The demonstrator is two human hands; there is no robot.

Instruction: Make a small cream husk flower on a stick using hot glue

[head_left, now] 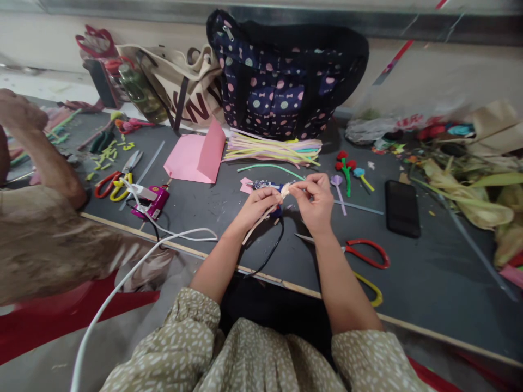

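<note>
Mid-winding: left hand (255, 207) gripped beige stem (261, 216), right hand (314, 201) fingers pinched its fuzzy tip (285, 189) above tabletop (429, 272). Likely next: tighter twist, steady grip.

Hands I work with: two, left hand (256, 206) and right hand (314, 202)
Scissors I count: two, red-handled scissors (365, 254) and red-and-yellow scissors (118, 181)
Bags: two, polka-dot bag (281, 76) and canvas bag (183, 87)
Phones: one, black phone (402, 208)
Glue guns: one, pink glue gun (152, 200)
Pink paper sheets: one, folded pink paper (198, 155)
</note>
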